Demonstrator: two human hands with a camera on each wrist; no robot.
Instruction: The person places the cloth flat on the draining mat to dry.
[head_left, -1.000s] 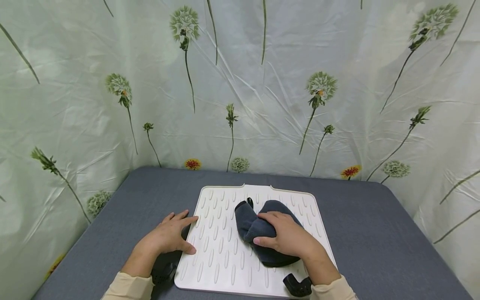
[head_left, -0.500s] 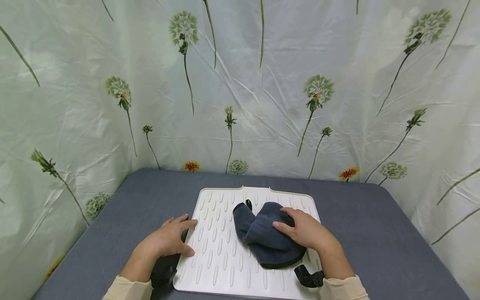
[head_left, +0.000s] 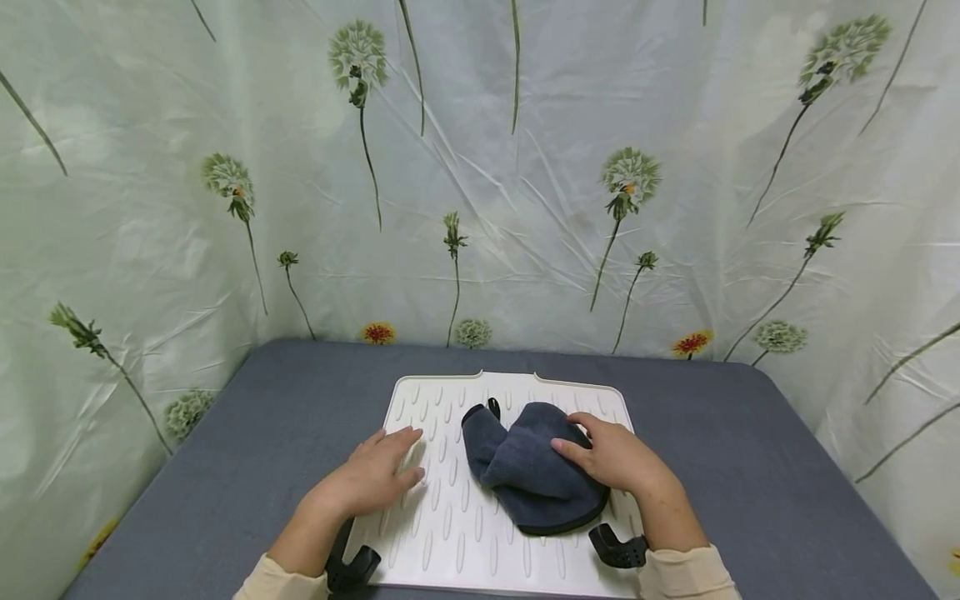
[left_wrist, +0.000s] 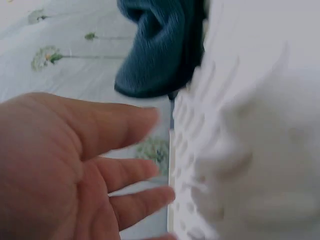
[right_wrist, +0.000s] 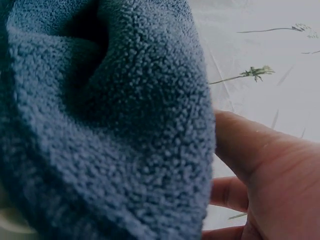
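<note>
A dark blue terry towel [head_left: 528,467] with black edging and a small loop lies bunched on a white ridged mat [head_left: 457,517]. My right hand [head_left: 618,458] rests at the towel's right side, its thumb and fingers spread. The right wrist view shows the towel [right_wrist: 135,125] large, with the thumb [right_wrist: 240,137] stretched out beside its edge. Over the left part of the mat is my left hand [head_left: 375,471], holding nothing, its fingers extended. The towel [left_wrist: 155,55] appears beyond that hand's fingertips in the left wrist view.
The mat lies on a table [head_left: 750,483] covered in dark grey-blue cloth. Behind it hangs a pale curtain [head_left: 555,275] printed with dandelions. Black wrist devices sit on both wrists, near the mat's front edge.
My right hand has slid from the top of the towel to its right side. My left hand has moved from the mat's left edge inward over the mat.
</note>
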